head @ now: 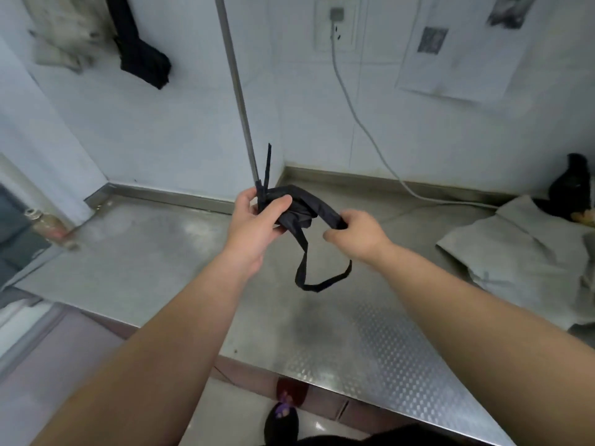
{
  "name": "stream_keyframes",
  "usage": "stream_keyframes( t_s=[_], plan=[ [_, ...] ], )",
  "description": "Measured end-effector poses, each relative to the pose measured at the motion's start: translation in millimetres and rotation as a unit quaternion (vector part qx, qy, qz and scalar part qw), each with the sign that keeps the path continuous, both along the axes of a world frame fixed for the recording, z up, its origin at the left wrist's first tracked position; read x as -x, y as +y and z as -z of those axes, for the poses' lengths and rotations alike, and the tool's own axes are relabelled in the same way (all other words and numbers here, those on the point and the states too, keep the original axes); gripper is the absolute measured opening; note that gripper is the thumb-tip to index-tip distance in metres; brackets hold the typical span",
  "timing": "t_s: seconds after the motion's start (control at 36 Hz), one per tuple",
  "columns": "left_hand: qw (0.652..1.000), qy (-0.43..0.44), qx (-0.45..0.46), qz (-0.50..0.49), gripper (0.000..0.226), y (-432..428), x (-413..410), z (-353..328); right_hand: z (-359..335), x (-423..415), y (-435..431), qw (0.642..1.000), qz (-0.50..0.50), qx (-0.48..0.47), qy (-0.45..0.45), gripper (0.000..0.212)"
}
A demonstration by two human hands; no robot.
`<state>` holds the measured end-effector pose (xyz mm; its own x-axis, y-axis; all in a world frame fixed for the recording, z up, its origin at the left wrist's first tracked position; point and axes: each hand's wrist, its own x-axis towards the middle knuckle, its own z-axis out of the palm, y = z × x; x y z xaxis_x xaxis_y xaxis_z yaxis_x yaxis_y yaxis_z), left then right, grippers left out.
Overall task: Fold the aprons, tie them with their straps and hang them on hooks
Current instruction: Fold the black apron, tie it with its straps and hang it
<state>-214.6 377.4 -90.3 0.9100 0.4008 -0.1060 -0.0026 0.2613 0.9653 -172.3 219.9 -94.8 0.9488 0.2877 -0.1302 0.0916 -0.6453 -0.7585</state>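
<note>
Both bare arms reached out in front, side by side. The left hand (pixel 260 222) was curled round the black apron (pixel 309 201), thumb on top. The right hand (pixel 355 235) (a bit lower) pinched its other end with bent fingers (pixel 331 235).

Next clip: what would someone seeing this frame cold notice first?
Dead centre, a left hand and a right hand hold a small black apron bundle in the air above the steel table. One strap droops from it in a loop. A pale cloth lies crumpled at the table's right end, and a dark hung bundle dangles on the wall at upper left.
</note>
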Motion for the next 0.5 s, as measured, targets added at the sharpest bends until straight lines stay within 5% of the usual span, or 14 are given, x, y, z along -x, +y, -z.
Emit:
stream_keyframes(
  t_s=[0.17, 0.31, 0.42, 0.5],
  plan=[
    [0.996, -0.019, 0.048, -0.076, 0.037, 16, 9, -25, -43, -7, 7, 0.998, 0.001, 0.001, -0.061, 0.007],
    [0.978, -0.035, 0.155, -0.134, 0.052, 41, 6, -49, -92, -16, 23, 0.949, 0.092, -0.298, 0.048, 0.016],
    [0.962, -0.041, 0.195, -0.186, 0.045, 71, 3, -73, -114, -28, 43, 0.958, 0.137, -0.252, 0.001, 0.020],
    [0.958, -0.018, 0.207, -0.197, 0.041, 97, 2, -89, -137, -28, 73, 0.926, 0.165, -0.339, -0.004, 0.011]
  ],
)
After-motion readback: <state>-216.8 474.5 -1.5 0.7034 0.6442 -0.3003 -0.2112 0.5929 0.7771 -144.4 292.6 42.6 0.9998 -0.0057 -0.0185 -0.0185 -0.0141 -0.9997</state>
